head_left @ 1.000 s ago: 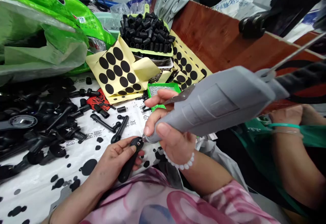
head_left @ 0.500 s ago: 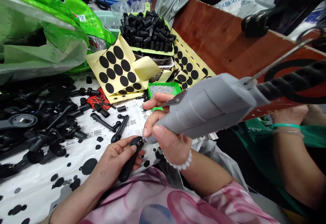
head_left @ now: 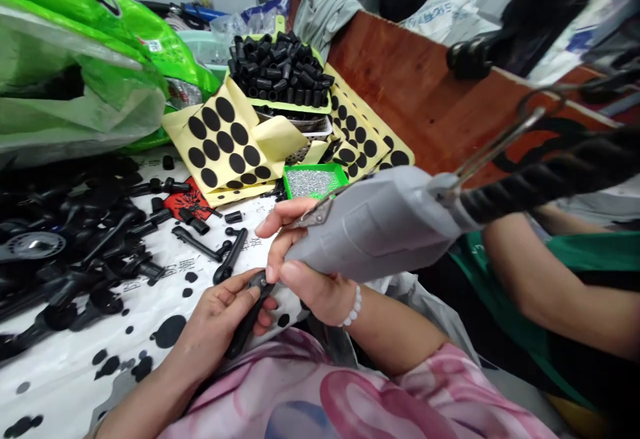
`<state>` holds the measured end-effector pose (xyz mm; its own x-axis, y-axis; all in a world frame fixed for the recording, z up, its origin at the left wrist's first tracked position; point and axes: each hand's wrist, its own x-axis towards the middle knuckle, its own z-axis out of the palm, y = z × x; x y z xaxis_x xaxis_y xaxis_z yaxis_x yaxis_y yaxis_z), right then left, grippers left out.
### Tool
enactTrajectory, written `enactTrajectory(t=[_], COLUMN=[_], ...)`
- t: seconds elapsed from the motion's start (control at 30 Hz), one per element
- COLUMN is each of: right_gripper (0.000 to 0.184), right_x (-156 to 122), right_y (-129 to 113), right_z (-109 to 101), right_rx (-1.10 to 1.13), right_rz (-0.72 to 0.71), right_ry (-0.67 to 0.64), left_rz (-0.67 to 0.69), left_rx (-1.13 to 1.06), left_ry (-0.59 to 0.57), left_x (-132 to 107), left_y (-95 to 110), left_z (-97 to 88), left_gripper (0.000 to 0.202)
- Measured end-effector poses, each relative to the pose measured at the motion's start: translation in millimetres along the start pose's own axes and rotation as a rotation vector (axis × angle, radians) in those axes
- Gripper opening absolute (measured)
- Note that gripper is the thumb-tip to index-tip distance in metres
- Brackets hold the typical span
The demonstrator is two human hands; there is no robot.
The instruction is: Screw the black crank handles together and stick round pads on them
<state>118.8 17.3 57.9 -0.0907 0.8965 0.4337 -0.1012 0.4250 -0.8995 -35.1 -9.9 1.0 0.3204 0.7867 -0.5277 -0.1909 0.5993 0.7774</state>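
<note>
My left hand (head_left: 227, 309) is closed around a black crank handle (head_left: 244, 327), which points down toward my lap. My right hand (head_left: 313, 282) grips a grey electric screwdriver (head_left: 373, 226) with a metal lever along its side. The tool slants down to the left, and its tip meets the upper end of the handle; my fingers hide the exact contact. Two more black handles (head_left: 231, 256) lie on the sheet just beyond my left hand. Past my right fingers stands a green tray (head_left: 341, 171) of small silvery screws.
Black parts (head_left: 75, 252) are heaped on the left below a green plastic bag (head_left: 165, 52). A basket of black sleeves (head_left: 280, 69) stands behind yellow sticker sheets (head_left: 220, 139). A reddish board (head_left: 395, 72) borders the right, where another person's arm (head_left: 555, 286) shows.
The screwdriver has tilted lower at its back end, and its tip stays at the handle. The view has shifted slightly. The other person's arm has moved.
</note>
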Motion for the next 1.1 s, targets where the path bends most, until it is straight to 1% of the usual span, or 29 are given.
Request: enactTrajectory(t=[0.07, 0.13, 0.23, 0.3, 0.33, 0.4, 0.5, 0.6, 0.67, 0.77, 0.9, 1.1], right_gripper=[0.04, 0.038, 0.033, 0.031, 0.031, 0.031, 0.031, 0.032, 0.033, 0.033, 0.035, 0.035], right_x=[2.1, 5.2, 8.3, 7.6, 6.4, 3.4, 0.3, 1.1, 2.6, 3.7, 2.6, 0.3], right_y=[-2.9, -3.2, 1.6, 7.0, 10.0, 15.5, 21.2, 24.0, 25.3, 26.8, 27.3, 29.2], right_z=[-15.5, -38.4, -79.1, -102.6, -111.7, -123.3, -127.9, -125.5, -123.5, -121.8, -120.9, -119.6], right_rx=[0.061, 0.03, -0.116, -0.206, -0.242, -0.292, -0.319, -0.289, -0.272, -0.295, -0.32, -0.342], right_rz=[-0.082, -0.179, -0.287, -0.275, -0.251, -0.215, -0.195, -0.203, -0.206, -0.181, -0.157, -0.177], right_ry=[0.045, 0.196, 0.442, 0.545, 0.575, 0.61, 0.612, 0.605, 0.6, 0.597, 0.605, 0.607], left_rz=[-0.017, -0.032, -0.079, -0.116, -0.131, -0.15, -0.144, -0.125, -0.122, -0.124, -0.129, -0.139], left_rx=[-0.001, -0.012, -0.023, -0.018, -0.013, -0.002, -0.005, -0.011, -0.017, -0.018, -0.012, -0.033], left_ry=[0.056, 0.126, 0.163, 0.157, 0.156, 0.159, 0.174, 0.171, 0.162, 0.165, 0.159, 0.132], left_x=[1.0, 2.0, 4.1, 5.7, 6.5, 7.5, 6.2, 2.2, -0.1, -1.3, -0.6, -1.3], left_y=[-0.1, -0.6, -2.0, -4.0, -5.1, -7.2, -7.4, -3.3, 0.0, 2.2, 0.5, 0.2], left_z=[-0.5, -1.6, -5.4, -9.1, -11.0, -14.0, -13.7, -7.8, -3.8, -1.7, -4.7, -6.6], left_gripper=[0.051, 0.058, 0.066, 0.067, 0.067, 0.066, 0.058, 0.046, 0.043, 0.042, 0.043, 0.047])
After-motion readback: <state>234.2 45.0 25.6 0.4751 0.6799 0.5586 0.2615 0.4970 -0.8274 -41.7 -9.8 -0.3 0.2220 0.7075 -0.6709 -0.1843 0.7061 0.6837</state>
